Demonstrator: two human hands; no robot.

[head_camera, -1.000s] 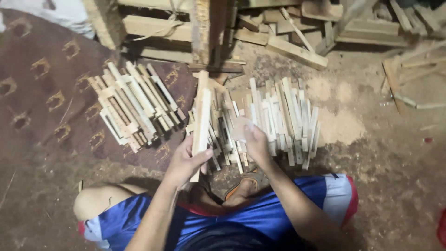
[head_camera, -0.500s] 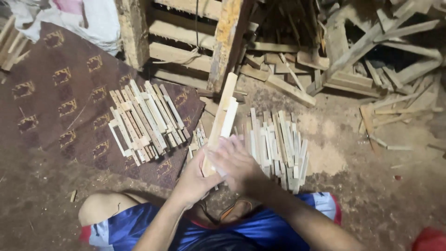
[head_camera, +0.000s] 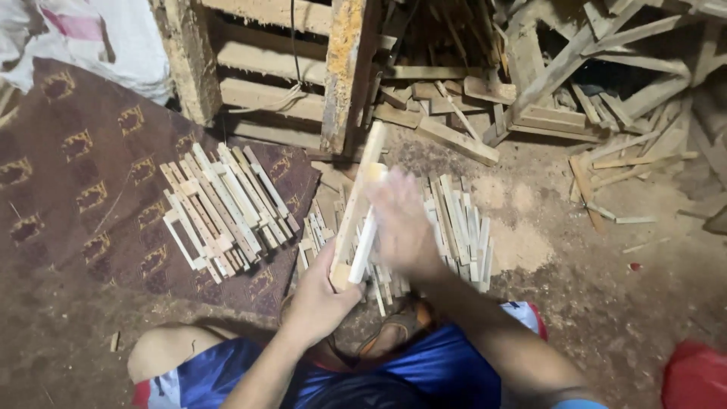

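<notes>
While the left hand (head_camera: 318, 299) is gripping a slat (head_camera: 356, 212) by its base, the blurred right hand (head_camera: 401, 223), seemingly open, is brushing it; holding steady probably helps.

A long pale wooden strip (head_camera: 354, 208) slants up and away from the left hand (head_camera: 318, 299) gripping its lower end, while a shorter, lighter stick (head_camera: 363, 244) lies against it, just beside the blurred right hand (head_camera: 405, 227).
</notes>
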